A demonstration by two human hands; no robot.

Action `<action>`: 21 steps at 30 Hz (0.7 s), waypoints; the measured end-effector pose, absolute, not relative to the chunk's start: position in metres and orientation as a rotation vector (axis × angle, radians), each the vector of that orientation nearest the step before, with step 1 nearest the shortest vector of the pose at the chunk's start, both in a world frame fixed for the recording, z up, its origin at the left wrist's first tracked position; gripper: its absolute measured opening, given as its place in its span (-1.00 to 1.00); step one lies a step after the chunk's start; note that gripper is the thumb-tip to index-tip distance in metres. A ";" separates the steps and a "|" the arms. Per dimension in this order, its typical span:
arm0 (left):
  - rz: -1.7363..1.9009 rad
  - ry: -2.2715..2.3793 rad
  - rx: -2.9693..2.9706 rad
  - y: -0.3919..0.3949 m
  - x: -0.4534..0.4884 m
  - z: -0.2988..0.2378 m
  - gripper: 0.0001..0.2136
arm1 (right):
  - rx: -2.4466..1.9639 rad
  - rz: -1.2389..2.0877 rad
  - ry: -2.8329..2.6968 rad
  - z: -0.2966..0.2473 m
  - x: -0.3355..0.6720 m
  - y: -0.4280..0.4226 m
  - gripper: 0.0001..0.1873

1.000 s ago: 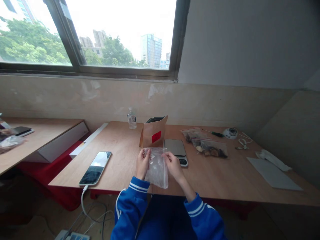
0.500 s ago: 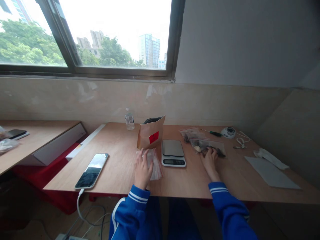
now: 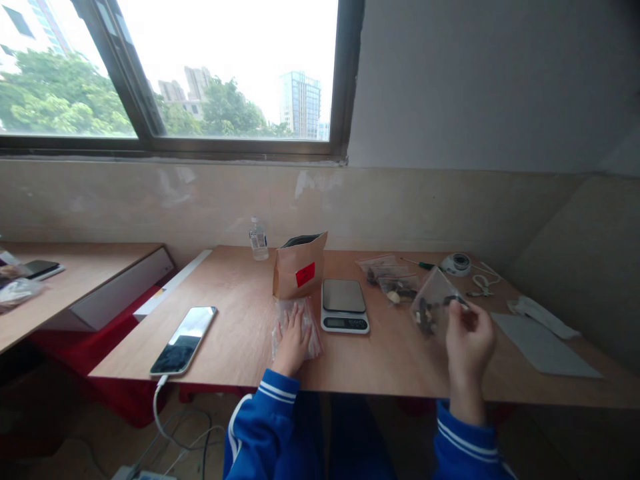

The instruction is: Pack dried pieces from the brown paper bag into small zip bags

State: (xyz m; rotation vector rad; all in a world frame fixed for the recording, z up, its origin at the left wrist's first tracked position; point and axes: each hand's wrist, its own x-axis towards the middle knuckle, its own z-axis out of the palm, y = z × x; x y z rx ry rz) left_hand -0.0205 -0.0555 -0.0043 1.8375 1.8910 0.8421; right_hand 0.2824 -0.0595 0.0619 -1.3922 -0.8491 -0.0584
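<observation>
My left hand (image 3: 293, 340) lies flat, fingers spread, on a stack of empty clear zip bags (image 3: 280, 319) on the wooden table (image 3: 235, 313). My right hand (image 3: 469, 340) is raised above the table and pinches a clear zip bag with dark bits inside (image 3: 433, 308) by its upper corner, so the bag hangs tilted. A small digital scale (image 3: 344, 304) sits between my hands. A brown paper pouch with a red label (image 3: 299, 272) stands open just behind the empty bags. More filled zip bags (image 3: 395, 285) lie behind the scale to the right.
A phone (image 3: 184, 339) on a cable lies at the left. A small water bottle (image 3: 258, 240) stands by the wall. A screwdriver (image 3: 419, 264), a tape roll (image 3: 455, 264), a white cable (image 3: 480, 285) and grey sheets (image 3: 543, 343) are at the right. Another table (image 3: 75, 280) stands at the left.
The empty bag that both hands held went down onto the table under my left hand. My right hand reached right, took a filled bag and lifted it.
</observation>
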 end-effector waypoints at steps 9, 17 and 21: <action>1.131 1.038 1.555 -0.105 0.037 0.038 -0.66 | -1.168 0.614 -0.691 0.067 0.183 -0.111 -0.52; 1.224 0.931 1.321 -0.109 0.030 0.044 -0.73 | -1.234 0.656 -0.818 0.042 0.176 -0.096 -0.45; 1.366 0.968 1.226 -0.112 0.035 0.047 -0.74 | -1.314 0.485 -0.981 0.037 0.163 -0.097 -0.50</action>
